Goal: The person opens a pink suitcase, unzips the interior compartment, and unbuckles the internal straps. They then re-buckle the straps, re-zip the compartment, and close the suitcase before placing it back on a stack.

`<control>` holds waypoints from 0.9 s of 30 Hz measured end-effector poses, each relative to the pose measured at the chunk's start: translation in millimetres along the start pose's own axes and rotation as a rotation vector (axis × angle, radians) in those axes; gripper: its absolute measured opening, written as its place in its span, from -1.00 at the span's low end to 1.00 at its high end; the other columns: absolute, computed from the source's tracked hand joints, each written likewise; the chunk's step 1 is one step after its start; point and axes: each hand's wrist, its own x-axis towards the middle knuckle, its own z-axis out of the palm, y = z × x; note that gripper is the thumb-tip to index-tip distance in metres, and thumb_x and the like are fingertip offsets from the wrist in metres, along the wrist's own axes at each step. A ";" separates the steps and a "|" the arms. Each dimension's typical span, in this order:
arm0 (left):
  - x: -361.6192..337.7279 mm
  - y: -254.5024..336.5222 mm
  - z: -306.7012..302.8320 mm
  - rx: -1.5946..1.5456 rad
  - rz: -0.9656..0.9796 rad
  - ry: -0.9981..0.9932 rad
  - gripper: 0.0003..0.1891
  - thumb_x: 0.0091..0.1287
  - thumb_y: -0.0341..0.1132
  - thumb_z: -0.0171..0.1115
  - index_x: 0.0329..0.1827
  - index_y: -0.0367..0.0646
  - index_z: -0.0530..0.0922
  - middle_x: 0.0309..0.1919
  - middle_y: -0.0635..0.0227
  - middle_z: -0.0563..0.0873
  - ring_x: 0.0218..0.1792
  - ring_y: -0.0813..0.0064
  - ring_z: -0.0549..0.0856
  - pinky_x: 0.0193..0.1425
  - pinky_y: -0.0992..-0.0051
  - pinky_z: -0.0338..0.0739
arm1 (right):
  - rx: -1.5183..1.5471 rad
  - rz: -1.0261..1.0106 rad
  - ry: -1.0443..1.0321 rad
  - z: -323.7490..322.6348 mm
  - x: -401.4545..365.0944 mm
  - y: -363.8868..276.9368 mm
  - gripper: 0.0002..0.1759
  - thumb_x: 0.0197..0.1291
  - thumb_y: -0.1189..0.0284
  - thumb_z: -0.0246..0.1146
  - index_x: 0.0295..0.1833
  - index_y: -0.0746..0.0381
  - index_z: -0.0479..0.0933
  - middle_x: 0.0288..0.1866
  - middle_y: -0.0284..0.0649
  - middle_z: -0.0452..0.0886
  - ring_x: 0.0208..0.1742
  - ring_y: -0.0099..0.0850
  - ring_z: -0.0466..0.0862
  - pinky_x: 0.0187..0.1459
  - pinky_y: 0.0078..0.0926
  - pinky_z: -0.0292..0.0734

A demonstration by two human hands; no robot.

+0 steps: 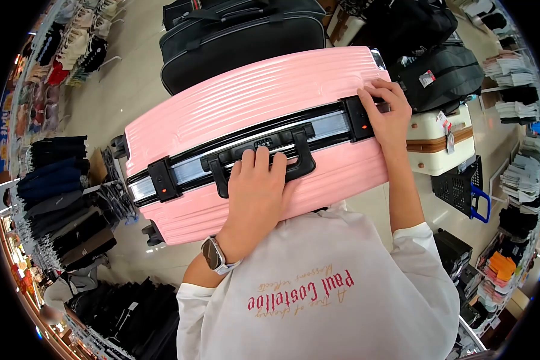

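A pink hard-shell suitcase (pixel 252 84) lies across in front of my body. Black trim and a silver band run along its closed seam. My left hand (pixel 255 186), wearing a wristwatch (pixel 213 253), lies over the black carry handle (pixel 306 159). Its fingers stretch forward, with the tips at the combination lock (pixel 263 143); part of the handle is hidden beneath it. My right hand (pixel 390 111) grips the suitcase's right end beside a black latch (pixel 357 120), its thumb near the latch and fingers curled over the edge. A second latch (pixel 164 179) sits at the left.
Black soft luggage (pixel 240 42) stands just beyond the suitcase. To the right are a dark backpack (pixel 441 78), a cream case (pixel 441 144) and a black basket (pixel 459 183) with a blue handle. Clothing racks (pixel 54 180) line the left; shelves of folded clothes (pixel 519 180) line the right.
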 end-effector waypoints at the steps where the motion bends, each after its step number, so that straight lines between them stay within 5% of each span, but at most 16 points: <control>1: -0.2 0.3 -0.3 -0.005 0.005 0.001 -0.65 0.06 -0.20 0.38 -0.23 -0.20 0.48 -0.33 0.22 0.43 -0.26 0.21 0.47 -0.21 0.32 0.41 | 0.008 0.020 -0.003 -0.2 -0.3 -0.4 -0.77 -0.02 0.37 0.46 -0.33 0.31 0.69 -0.18 -0.16 0.64 -0.09 -0.28 0.64 -0.09 -0.44 0.51; 14: -0.2 1.1 -6.2 0.015 0.006 -0.111 -0.67 0.15 -0.17 0.33 -0.11 -0.17 0.57 -0.26 0.24 0.46 -0.18 0.30 0.47 -0.15 0.37 0.42 | 0.018 -0.019 -0.122 -19.0 3.9 5.5 -0.78 0.12 0.40 0.37 -0.18 0.32 0.66 -0.12 -0.17 0.66 -0.04 -0.33 0.63 0.01 -0.49 0.49; 17: -0.9 1.3 -6.3 -0.006 0.035 -0.072 -0.67 0.17 -0.15 0.31 -0.10 -0.17 0.56 -0.28 0.23 0.52 -0.23 0.28 0.54 -0.20 0.35 0.46 | 0.435 0.371 -0.158 -46.9 17.3 23.8 -0.70 0.40 0.39 0.08 0.09 0.34 0.56 0.04 -0.20 0.64 0.09 -0.48 0.59 0.18 -0.57 0.39; 20: -4.0 2.2 -0.7 -0.130 -0.045 -0.105 -0.67 0.20 -0.15 0.27 -0.13 -0.22 0.52 -0.39 0.15 0.61 -0.48 0.15 0.62 -0.38 0.28 0.47 | 0.451 0.368 -0.060 -71.5 22.2 85.6 -0.70 0.38 0.43 0.08 0.08 0.36 0.56 0.03 -0.20 0.65 0.13 -0.49 0.57 0.21 -0.55 0.38; 24: -0.6 3.0 -7.9 -0.150 -0.073 -0.224 -0.65 0.20 -0.12 0.27 -0.10 -0.19 0.52 -0.51 0.24 0.63 -0.53 0.24 0.65 -0.43 0.32 0.52 | 0.475 0.449 -0.392 -64.1 -3.3 152.2 -0.63 0.23 0.60 0.14 0.17 0.35 0.50 0.05 -0.20 0.64 0.12 -0.47 0.57 0.19 -0.52 0.41; 27: -1.4 4.6 -7.1 -0.112 -0.100 -0.241 -0.66 0.19 -0.13 0.28 -0.11 -0.18 0.52 -0.57 0.25 0.65 -0.57 0.24 0.65 -0.46 0.30 0.53 | 0.269 0.602 -0.723 -65.5 -10.9 108.5 -0.44 0.00 0.65 0.32 0.20 0.34 0.46 0.01 -0.29 0.65 0.03 -0.52 0.58 0.12 -0.51 0.47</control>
